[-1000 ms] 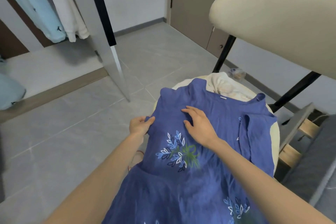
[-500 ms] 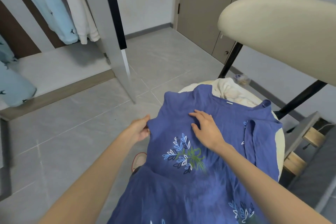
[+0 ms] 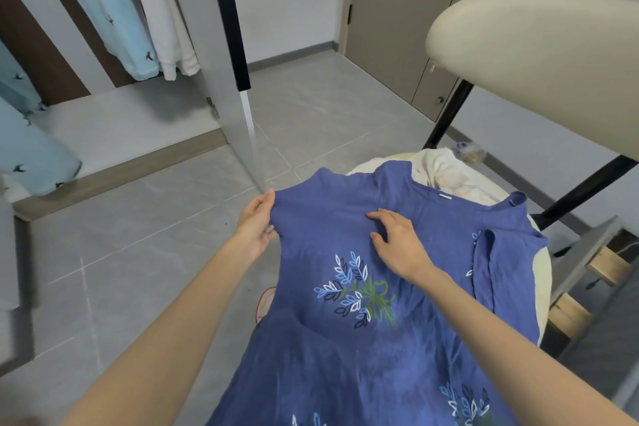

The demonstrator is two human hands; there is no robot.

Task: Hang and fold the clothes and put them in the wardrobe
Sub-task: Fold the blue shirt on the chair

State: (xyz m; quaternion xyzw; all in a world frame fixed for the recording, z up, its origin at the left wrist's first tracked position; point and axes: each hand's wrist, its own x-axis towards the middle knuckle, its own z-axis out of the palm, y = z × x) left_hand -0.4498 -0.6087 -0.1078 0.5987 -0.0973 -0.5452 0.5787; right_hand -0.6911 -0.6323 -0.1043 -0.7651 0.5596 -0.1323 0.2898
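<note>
We see the blue dress [image 3: 345, 339] spread over a cream chair seat [image 3: 543, 282] at the near right, its skirt trailing toward us. The left hand [image 3: 256, 226] pinches the dress's left shoulder edge. The right hand [image 3: 399, 244] lies on its chest, fingers loosely spread. Far left, the wardrobe [image 3: 121, 124] stands open.

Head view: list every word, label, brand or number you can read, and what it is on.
None can be read.
White tag at the blue dress neckline: too small to read.
Leaf embroidery on the dress: a picture, no letters.
</note>
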